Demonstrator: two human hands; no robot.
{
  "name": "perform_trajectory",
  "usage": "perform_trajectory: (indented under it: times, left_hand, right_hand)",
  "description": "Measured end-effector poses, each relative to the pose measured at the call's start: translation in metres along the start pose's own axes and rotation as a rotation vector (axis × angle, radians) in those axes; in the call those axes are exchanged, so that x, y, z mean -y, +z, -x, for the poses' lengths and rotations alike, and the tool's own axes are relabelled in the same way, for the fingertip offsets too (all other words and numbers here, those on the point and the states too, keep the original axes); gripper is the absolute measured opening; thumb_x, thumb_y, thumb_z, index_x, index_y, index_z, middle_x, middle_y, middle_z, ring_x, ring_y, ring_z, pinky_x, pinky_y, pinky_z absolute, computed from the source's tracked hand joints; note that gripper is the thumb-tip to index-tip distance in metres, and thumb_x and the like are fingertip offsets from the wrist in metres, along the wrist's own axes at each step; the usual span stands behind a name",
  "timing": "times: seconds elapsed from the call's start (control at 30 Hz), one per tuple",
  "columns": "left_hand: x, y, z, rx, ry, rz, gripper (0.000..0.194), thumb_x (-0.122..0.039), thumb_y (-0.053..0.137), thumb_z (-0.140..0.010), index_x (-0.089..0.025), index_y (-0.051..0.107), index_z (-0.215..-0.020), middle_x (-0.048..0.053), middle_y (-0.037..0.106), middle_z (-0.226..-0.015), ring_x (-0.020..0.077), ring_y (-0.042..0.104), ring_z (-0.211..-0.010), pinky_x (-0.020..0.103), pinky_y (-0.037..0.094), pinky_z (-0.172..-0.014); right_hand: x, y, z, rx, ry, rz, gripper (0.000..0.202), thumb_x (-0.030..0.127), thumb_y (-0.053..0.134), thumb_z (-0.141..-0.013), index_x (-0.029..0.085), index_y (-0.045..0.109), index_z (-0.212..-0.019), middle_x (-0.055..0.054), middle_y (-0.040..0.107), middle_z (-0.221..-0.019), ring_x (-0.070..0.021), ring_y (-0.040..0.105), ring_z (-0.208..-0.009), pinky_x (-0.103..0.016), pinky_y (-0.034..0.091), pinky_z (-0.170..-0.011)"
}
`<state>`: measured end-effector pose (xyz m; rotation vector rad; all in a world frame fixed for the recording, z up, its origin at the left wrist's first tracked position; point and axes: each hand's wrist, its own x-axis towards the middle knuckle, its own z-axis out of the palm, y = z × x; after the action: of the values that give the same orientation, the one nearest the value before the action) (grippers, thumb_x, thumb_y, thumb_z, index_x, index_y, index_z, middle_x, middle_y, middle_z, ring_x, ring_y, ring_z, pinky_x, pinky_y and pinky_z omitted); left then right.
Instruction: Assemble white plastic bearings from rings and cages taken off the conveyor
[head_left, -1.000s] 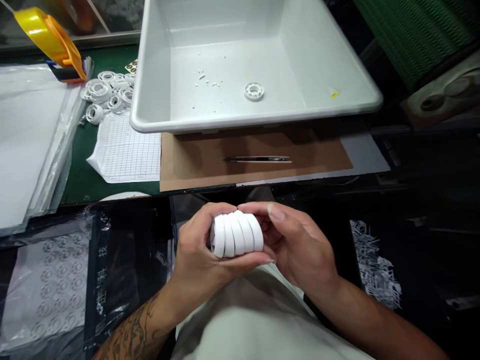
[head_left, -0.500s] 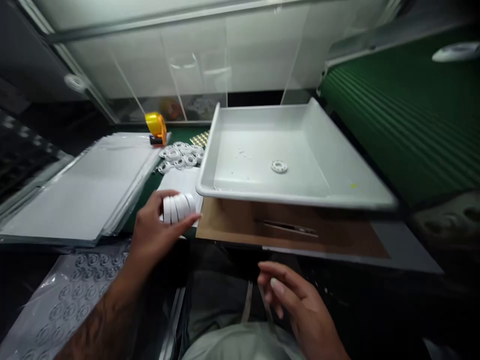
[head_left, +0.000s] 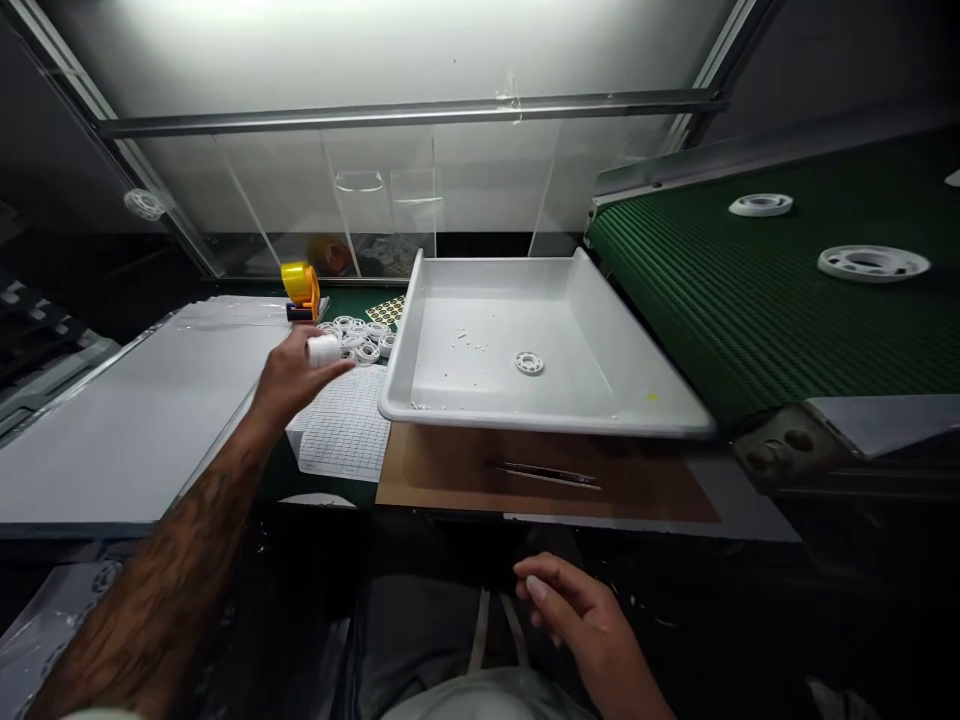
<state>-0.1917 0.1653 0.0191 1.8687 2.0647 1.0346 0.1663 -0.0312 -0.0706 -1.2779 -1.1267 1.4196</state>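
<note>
My left hand (head_left: 289,375) reaches forward to the left of the tray, its fingers around a short stack of white plastic rings (head_left: 323,350). Right beside that stack lies a pile of similar white rings (head_left: 367,352). The thumb stretches out below the stack, over a sheet of paper with a printed grid (head_left: 345,425). Near my lap, my right hand (head_left: 574,615) hovers with loosely bent fingers, apart from any object. One white ring (head_left: 529,363) lies flat in the white tray (head_left: 547,425) among small white scraps.
A yellow tape dispenser (head_left: 301,290) stands behind my left hand, beside stacked white sheets (head_left: 142,420). Tweezers (head_left: 551,475) lie on brown board (head_left: 435,470) before the tray. On the right, a green conveyor belt (head_left: 750,300) carries white rings (head_left: 874,263).
My left hand has moved forward with the stack, from over the paper to the ring pile. My right hand stays nearly in place. The view has shifted, showing more of the belt.
</note>
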Motion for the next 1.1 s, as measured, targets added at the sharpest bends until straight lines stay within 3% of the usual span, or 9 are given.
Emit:
perform_trajectory:
  times: [0.1, 0.17, 0.3, 0.43, 0.67, 0.8, 0.9, 1.0, 1.1]
  left_hand:
    - [-0.027, -0.012, 0.08, 0.084, 0.036, 0.075, 0.069, -0.062, 0.094, -0.064, -0.02, 0.068, -0.113, 0.008, 0.078, -0.098, 0.0308, 0.075, -0.084, 0.039, 0.058, -0.074]
    - [-0.051, -0.009, 0.134, 0.147, 0.176, 0.23, 0.068, -0.062, 0.098, -0.062, -0.022, 0.07, -0.109, 0.007, 0.082, -0.098, 0.029, 0.078, -0.082, 0.035, 0.06, -0.07]
    - [-0.09, 0.014, 0.199, 0.151, 0.358, 0.449, 0.055, -0.054, 0.093, -0.077, -0.026, 0.067, -0.116, 0.006, 0.083, -0.11, 0.0255, 0.08, -0.105, 0.035, 0.062, -0.096]
    - [-0.095, 0.036, 0.213, 0.068, 0.426, 0.45, 0.047, -0.046, 0.086, -0.087, -0.024, 0.063, -0.122, 0.008, 0.082, -0.115, 0.0296, 0.072, -0.13, 0.045, 0.045, -0.123]
    - [-0.092, 0.05, 0.217, 0.041, 0.536, 0.355, 0.034, -0.035, 0.068, -0.1, -0.02, 0.057, -0.128, 0.014, 0.08, -0.124, 0.0277, 0.067, -0.137, 0.042, 0.035, -0.129]
    - [-0.092, 0.061, 0.219, 0.11, 0.593, 0.316, 0.054, -0.039, 0.066, -0.102, -0.017, 0.048, -0.147, 0.02, 0.073, -0.139, 0.0306, 0.059, -0.146, 0.048, 0.037, -0.129]
    - [-0.088, 0.065, 0.222, 0.215, 0.63, 0.341, 0.095, -0.047, 0.075, -0.096, -0.016, 0.021, -0.167, 0.029, 0.052, -0.16, 0.035, 0.037, -0.161, 0.059, 0.035, -0.129]
    - [-0.08, 0.056, 0.227, 0.304, 0.531, 0.415, 0.129, -0.061, 0.086, -0.081, -0.023, 0.004, -0.173, 0.031, 0.032, -0.172, 0.0393, 0.027, -0.164, 0.062, 0.033, -0.129]
    - [-0.074, 0.041, 0.227, 0.475, 0.168, 0.682, 0.113, -0.082, 0.072, -0.077, -0.024, 0.036, -0.166, 0.022, 0.063, -0.151, 0.0366, 0.064, -0.137, 0.049, 0.053, -0.115]
  right_hand:
    - [0.013, 0.006, -0.01, 0.125, -0.182, 0.029, 0.038, 0.057, 0.075, -0.101, 0.021, 0.084, -0.095, -0.008, 0.069, -0.088, -0.0229, 0.064, -0.078, -0.03, 0.052, -0.068]
    - [0.027, 0.017, -0.016, 0.203, -0.238, 0.007, 0.039, 0.062, 0.077, -0.099, 0.023, 0.084, -0.099, -0.009, 0.069, -0.103, -0.025, 0.066, -0.092, -0.032, 0.055, -0.079]
    - [0.054, 0.041, -0.019, 0.454, -0.215, -0.153, 0.049, 0.07, 0.08, -0.095, 0.023, 0.084, -0.105, -0.011, 0.061, -0.13, -0.0279, 0.062, -0.116, -0.034, 0.054, -0.098]
    - [0.061, 0.051, -0.013, 0.544, -0.044, -0.25, 0.046, 0.065, 0.086, -0.093, 0.019, 0.083, -0.096, -0.01, 0.063, -0.122, -0.0304, 0.059, -0.121, -0.036, 0.051, -0.105]
    - [0.053, 0.045, -0.009, 0.487, 0.132, -0.38, 0.032, 0.044, 0.096, -0.086, 0.017, 0.08, -0.079, -0.004, 0.06, -0.102, -0.0171, 0.059, -0.087, -0.022, 0.054, -0.076]
    - [0.052, 0.043, -0.01, 0.432, 0.146, -0.393, 0.031, 0.045, 0.097, -0.085, 0.018, 0.081, -0.082, -0.004, 0.061, -0.101, -0.0164, 0.058, -0.083, -0.022, 0.054, -0.071]
    - [0.048, 0.039, -0.01, 0.383, 0.105, -0.333, 0.035, 0.051, 0.094, -0.087, 0.019, 0.081, -0.082, -0.005, 0.063, -0.103, -0.0191, 0.062, -0.085, -0.025, 0.056, -0.073]
    - [0.042, 0.03, -0.011, 0.35, -0.055, -0.185, 0.032, 0.05, 0.089, -0.095, 0.02, 0.081, -0.085, -0.007, 0.066, -0.111, -0.0239, 0.065, -0.098, -0.031, 0.057, -0.088]
    - [0.034, 0.02, -0.015, 0.316, -0.309, -0.042, 0.023, 0.042, 0.086, -0.099, 0.02, 0.083, -0.094, -0.01, 0.064, -0.129, -0.0287, 0.064, -0.116, -0.036, 0.054, -0.104]
